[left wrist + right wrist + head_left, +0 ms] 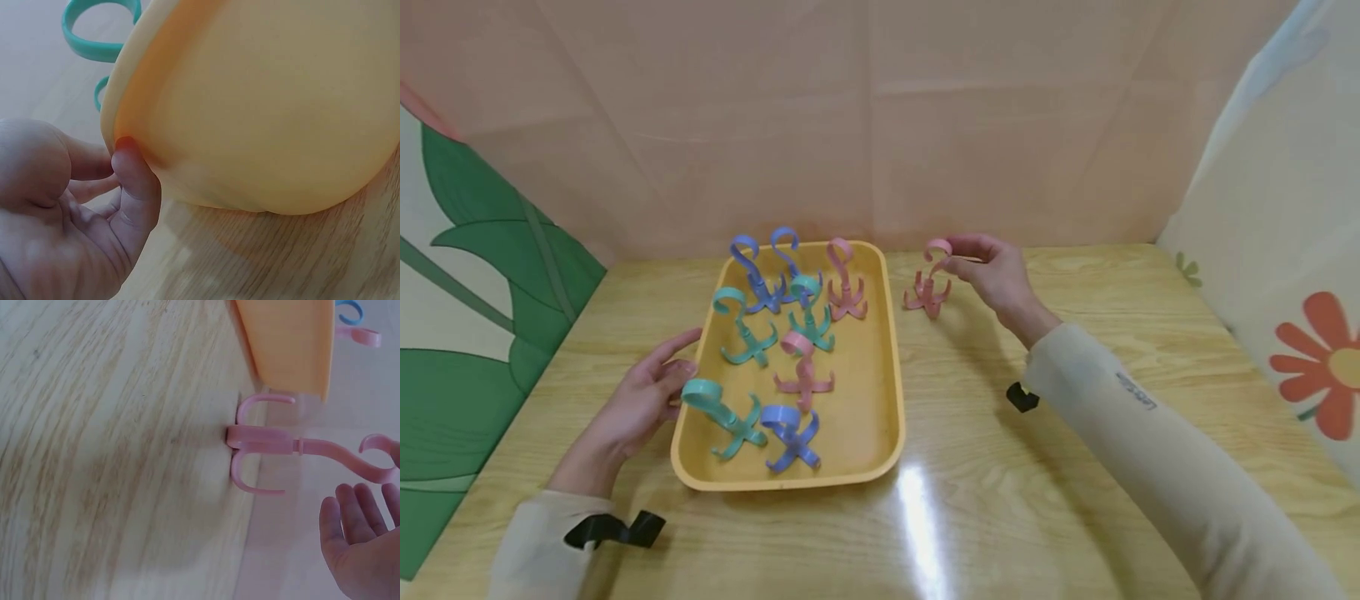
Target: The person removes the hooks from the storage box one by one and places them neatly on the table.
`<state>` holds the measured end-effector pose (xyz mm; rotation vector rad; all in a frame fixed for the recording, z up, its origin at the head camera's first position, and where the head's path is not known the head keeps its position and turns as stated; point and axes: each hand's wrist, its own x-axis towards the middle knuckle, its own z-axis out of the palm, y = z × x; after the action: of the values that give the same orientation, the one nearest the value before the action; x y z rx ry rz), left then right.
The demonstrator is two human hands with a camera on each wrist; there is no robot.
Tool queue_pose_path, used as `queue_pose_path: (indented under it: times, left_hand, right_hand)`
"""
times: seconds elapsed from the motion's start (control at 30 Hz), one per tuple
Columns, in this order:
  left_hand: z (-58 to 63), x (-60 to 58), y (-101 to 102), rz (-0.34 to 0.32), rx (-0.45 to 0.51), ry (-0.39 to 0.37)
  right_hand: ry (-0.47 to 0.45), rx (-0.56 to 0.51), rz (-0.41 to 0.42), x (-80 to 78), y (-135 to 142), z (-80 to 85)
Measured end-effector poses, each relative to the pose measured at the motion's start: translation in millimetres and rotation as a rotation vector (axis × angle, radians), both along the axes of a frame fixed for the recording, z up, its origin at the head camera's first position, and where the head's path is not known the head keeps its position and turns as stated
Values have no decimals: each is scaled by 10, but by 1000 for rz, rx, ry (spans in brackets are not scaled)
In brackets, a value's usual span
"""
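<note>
My left hand (643, 396) pinches the left rim of a yellow plastic tray (891, 375); in the left wrist view its thumb lies on the tray's outer wall (262, 112). To the right of the tray, my right hand (1000, 279) holds a pink multi-prong hook (929, 296) by its curved top, and the prongs point down at the table. In the right wrist view this pink hook (262, 437) appears sideways, its prongs at the tabletop. Inside the tray stand several similar hooks: blue ones (793, 446), green ones (741, 429) and pink ones (805, 379).
The tray stands on a light wood-grain table (985, 500). A plain pinkish cloth (880, 125) rises behind it. Printed sheets with leaves (482, 192) on the left and a red flower (1322, 367) on the right flank the table.
</note>
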<state>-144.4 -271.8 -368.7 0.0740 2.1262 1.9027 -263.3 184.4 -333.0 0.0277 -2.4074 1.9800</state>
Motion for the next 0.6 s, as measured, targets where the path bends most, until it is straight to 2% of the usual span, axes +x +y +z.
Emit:
queue_pose_path:
  times: [0.2, 0.43, 0.6]
  left_hand:
    - [-6, 11, 1, -1, 0, 6]
    - [-12, 15, 3, 2, -9, 11]
    - [-1, 13, 4, 12, -22, 9]
  right_hand:
    - [39, -5, 23, 80, 25, 51]
    - [87, -11, 21, 247, 94, 100]
    - [129, -70, 13, 389, 68, 151]
